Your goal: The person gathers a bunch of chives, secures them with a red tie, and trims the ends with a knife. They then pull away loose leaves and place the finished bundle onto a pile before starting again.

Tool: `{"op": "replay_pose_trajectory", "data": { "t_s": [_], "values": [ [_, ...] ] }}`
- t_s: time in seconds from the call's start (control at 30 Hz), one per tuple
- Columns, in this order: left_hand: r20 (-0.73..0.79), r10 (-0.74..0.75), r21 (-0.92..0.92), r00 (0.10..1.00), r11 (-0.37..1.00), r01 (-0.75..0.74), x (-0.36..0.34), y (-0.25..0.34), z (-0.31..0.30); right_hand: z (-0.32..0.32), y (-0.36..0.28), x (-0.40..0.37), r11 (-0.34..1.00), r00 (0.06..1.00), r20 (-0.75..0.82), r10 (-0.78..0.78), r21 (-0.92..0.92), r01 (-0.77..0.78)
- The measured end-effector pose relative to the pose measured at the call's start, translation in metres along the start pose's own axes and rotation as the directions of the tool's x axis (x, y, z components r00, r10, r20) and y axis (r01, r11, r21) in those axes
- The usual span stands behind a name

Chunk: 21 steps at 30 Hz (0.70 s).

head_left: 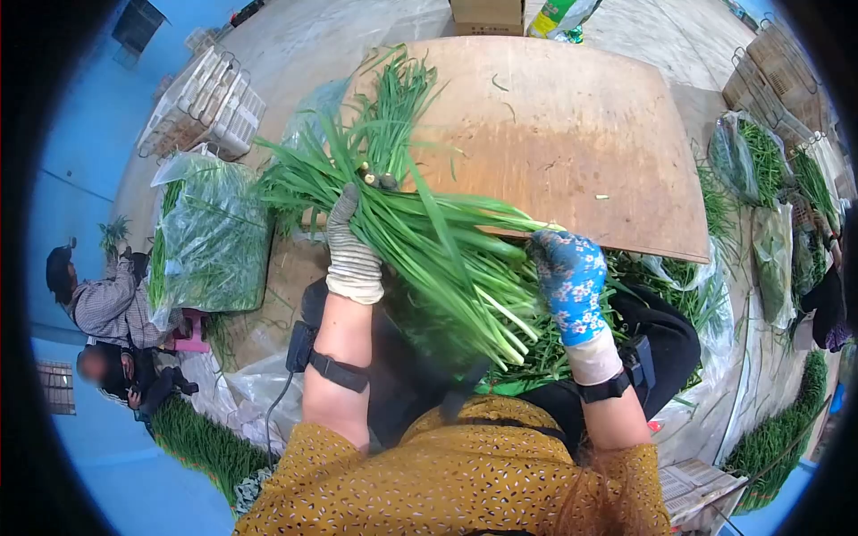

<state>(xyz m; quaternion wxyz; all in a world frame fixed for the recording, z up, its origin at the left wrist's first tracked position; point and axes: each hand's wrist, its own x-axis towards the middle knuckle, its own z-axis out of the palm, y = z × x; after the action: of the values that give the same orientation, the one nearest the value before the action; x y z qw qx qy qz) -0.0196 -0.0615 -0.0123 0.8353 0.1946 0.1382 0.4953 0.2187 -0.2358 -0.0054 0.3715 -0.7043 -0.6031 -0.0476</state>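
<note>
My left hand (353,246), in a grey-and-white striped glove, is closed round a large loose bunch of Chinese chives (429,232). Long green leaves fan out to the upper left, while pale stalk ends point to the lower right. My right hand (569,277), in a blue flowered glove, has its curled fingers at the pale ends of a few stalks from the same bunch. Another bundle of chives (393,112) lies on the wooden board (572,125), just beyond my left hand. More loose chives (536,357) lie in my lap, below the held bunch.
A plastic bag of greens (219,237) stands at left, near stacked crates (201,103). Two people (116,304) sit farther left. Rows of upright greens (201,438) line the floor. More bagged greens (751,161) and crates (778,76) stand at right. A cardboard box (487,16) is beyond the board.
</note>
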Motion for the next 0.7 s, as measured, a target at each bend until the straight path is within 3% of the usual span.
{"op": "replay_pose_trajectory", "data": {
  "t_s": [0.07, 0.2, 0.3, 0.33, 0.47, 0.57, 0.7],
  "values": [
    [0.009, 0.021, -0.001, 1.000, 1.000, -0.021, 0.002, -0.001, 0.007, 0.001, 0.004, -0.005, 0.996, 0.996, 0.078, 0.037, -0.084, -0.031],
    [0.036, 0.006, 0.052, 0.999, 0.999, -0.008, -0.003, -0.003, 0.024, 0.003, 0.000, -0.003, 0.978, 0.993, -0.105, -0.051, 0.198, 0.071],
    [0.075, 0.007, 0.041, 0.997, 0.999, -0.010, 0.001, -0.003, 0.020, -0.009, -0.009, 0.002, 0.973, 0.994, 0.048, -0.103, 0.210, 0.091],
    [0.062, 0.002, 0.045, 0.998, 0.999, -0.004, -0.001, -0.003, 0.022, -0.008, -0.008, 0.005, 0.982, 0.985, 0.089, -0.146, 0.130, 0.134],
    [0.074, -0.015, 0.028, 0.997, 1.000, 0.013, -0.002, 0.000, 0.025, -0.001, -0.010, 0.004, 0.966, 0.999, 0.013, -0.051, 0.254, 0.046],
    [0.086, -0.019, -0.005, 0.996, 1.000, 0.019, -0.003, 0.000, 0.027, 0.003, -0.013, -0.002, 0.972, 0.993, 0.061, 0.097, 0.210, -0.108],
    [0.144, -0.023, 0.063, 0.989, 0.998, 0.014, -0.001, -0.003, 0.036, 0.011, -0.011, -0.005, 0.978, 0.979, 0.137, 0.154, -0.159, -0.132]
  ]
}}
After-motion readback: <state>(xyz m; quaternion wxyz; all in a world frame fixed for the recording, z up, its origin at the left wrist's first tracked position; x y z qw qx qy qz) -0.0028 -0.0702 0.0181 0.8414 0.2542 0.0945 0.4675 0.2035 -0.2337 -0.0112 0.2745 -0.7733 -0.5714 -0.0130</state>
